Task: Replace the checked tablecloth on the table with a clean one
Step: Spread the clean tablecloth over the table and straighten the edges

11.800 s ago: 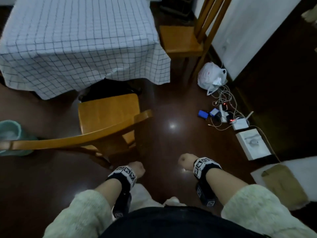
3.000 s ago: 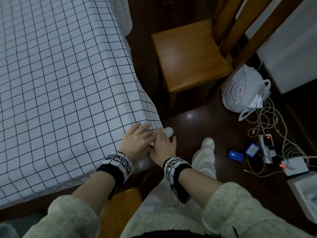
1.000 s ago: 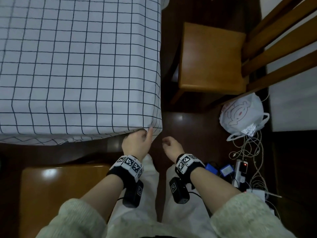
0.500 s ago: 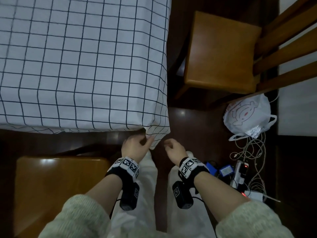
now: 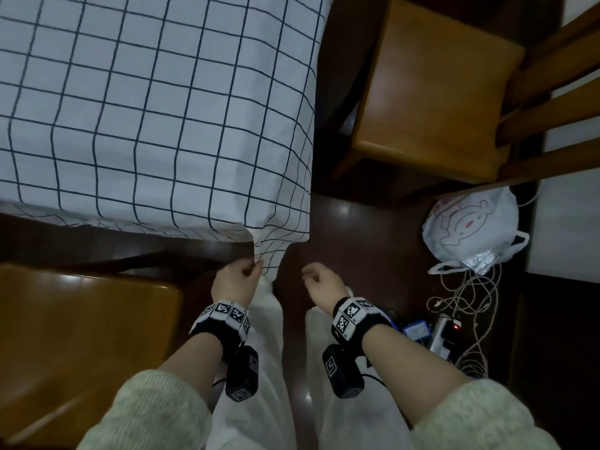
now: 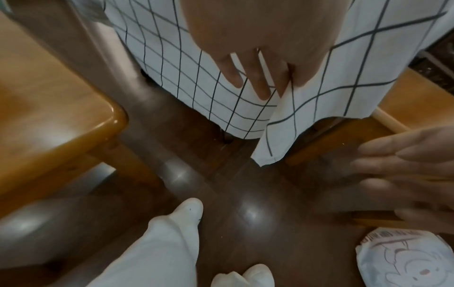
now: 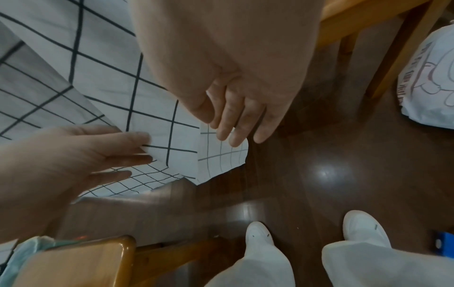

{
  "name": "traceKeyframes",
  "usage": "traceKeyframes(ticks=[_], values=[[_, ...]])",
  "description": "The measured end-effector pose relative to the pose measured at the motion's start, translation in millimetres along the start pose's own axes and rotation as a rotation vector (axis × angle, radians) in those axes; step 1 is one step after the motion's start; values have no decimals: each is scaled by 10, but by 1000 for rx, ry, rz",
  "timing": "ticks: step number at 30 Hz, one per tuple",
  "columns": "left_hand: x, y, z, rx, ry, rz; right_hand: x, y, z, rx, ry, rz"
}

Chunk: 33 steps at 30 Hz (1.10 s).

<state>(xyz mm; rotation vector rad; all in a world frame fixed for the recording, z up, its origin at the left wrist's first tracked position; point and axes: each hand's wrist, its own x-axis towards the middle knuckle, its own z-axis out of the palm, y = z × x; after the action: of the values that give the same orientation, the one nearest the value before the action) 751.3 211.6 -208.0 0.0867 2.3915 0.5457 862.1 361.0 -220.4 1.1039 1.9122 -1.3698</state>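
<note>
Checked tablecloth (image 5: 156, 102) covers the counter across the upper left of the head view, lying flat on top with its edges hanging over the near and right sides; its near-right corner droops in a fold toward the lower centre of the frame. Two wooden chairs stand by: one chair (image 5: 435, 92) at upper right, beside the counter's right edge, and a second chair (image 5: 81, 345) at lower left, in front of the near edge. A white plastic bag (image 5: 470, 228) printed with a cartoon figure sits on the dark floor (image 5: 357, 228) at centre right, with a tangle of cables (image 5: 467, 306) and a power strip below it. Left hand (image 5: 235, 279) pinches the hanging corner of the cloth between thumb and fingertips; the left wrist view shows the fold of fabric caught between the fingers (image 6: 260, 87), with the free tip hanging below, clear of the floor. Right hand (image 5: 319, 280) is just beside that corner, holding nothing, fingers loosely extended; whether its fingertips touch the cloth edge cannot be determined. Assessment of progress: the task is at its very start. The cloth remains fully spread on the counter, only one corner is taken up, and no clean replacement is visible in any view. Removal, disposal and laying of the fresh cloth all remain outstanding.
</note>
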Motion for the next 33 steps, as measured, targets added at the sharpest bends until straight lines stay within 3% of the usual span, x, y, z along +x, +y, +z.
traceKeyframes(ticks=[7,13,17,19,23,26,29,33], values=[[41,-197,506,-32,33,-57,243,209,-83,-49,-62,-46],[0,-397,792,108,52,-102,335,394,-125,-122,-103,-40],[-92,-590,866,237,-229,-354,274,476,-162,-171,-150,-29],[-184,-648,902,254,-395,-412,199,476,-212,-191,-181,-27],[-380,-253,792,205,-483,-367,-2,372,-452,-224,-199,-50],[-537,291,673,49,-434,-317,-186,212,-779,-199,-176,-74],[-641,869,482,-59,-394,-145,-400,67,-1198,-161,-120,-92],[-817,1748,62,54,-342,118,-606,-36,-1791,-92,1,-97]])
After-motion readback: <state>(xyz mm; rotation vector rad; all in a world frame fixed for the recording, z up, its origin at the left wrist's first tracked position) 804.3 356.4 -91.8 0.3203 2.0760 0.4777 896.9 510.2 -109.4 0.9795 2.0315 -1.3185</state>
